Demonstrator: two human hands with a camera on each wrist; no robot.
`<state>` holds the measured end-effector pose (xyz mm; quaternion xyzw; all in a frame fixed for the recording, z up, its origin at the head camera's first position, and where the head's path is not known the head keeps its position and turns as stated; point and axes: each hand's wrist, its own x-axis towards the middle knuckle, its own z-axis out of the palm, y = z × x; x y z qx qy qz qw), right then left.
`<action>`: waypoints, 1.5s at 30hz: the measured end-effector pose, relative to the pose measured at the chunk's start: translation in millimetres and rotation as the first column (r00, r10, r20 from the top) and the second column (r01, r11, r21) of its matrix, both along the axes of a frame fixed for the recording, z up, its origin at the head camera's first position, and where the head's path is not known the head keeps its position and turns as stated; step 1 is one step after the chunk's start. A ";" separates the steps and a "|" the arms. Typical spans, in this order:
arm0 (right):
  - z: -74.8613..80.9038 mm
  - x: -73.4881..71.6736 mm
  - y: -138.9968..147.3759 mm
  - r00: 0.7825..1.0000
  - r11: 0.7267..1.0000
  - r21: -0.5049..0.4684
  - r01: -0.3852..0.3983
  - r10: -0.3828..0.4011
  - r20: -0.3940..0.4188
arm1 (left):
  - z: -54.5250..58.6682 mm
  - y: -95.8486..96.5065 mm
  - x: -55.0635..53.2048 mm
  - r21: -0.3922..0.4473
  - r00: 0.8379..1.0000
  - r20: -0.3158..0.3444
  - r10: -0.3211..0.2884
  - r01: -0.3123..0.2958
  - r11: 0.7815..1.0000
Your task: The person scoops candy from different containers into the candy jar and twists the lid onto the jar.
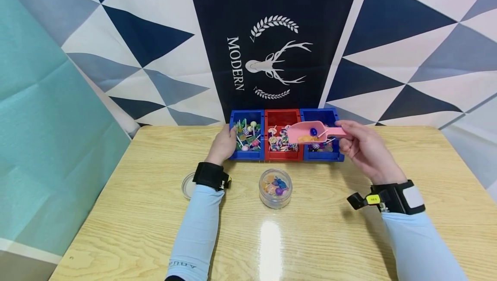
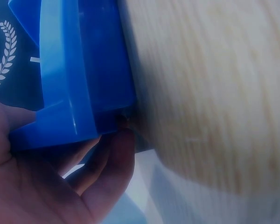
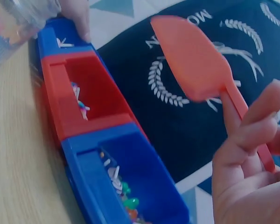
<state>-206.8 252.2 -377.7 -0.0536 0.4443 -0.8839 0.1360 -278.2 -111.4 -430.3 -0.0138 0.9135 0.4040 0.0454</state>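
Observation:
My left hand [image 1: 224, 144] grips the outer side of the left blue bin [image 1: 247, 156], thumb at the rim and fingers curled below its edge in the left wrist view. Lollipops and wrapped candies lie in that bin. My right hand [image 1: 365, 149] holds a pink scoop [image 1: 335, 131] by its handle, above the red bin [image 1: 284, 156] and the right blue bin [image 1: 323, 156]. In the scoop are a dark blue candy [image 1: 313, 131] and some orange pieces. The right wrist view shows the scoop's underside.
A clear jar [image 1: 275, 202] with colourful candies stands in front of the bins. Left of it a round lid [image 1: 187, 186] lies on the wooden table [image 1: 128, 220], partly behind my left wrist. A patterned cloth [image 1: 163, 43] hangs right behind the bins.

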 end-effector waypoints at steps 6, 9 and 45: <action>5.9 4.3 -13.3 0.996 0.982 0.179 -0.063 0.074 -0.058 | -1.2 0.2 -1.1 0.004 1.000 0.007 0.004 -0.004 1.000; 7.8 7.0 -19.3 0.992 0.951 0.299 -0.074 0.102 -0.079 | -1.6 0.2 -1.1 0.005 1.000 0.007 0.005 -0.005 1.000; 22.4 17.7 -33.1 0.976 0.665 0.747 0.024 0.145 -0.161 | -2.8 0.4 -1.9 0.008 1.000 0.013 0.012 -0.013 1.000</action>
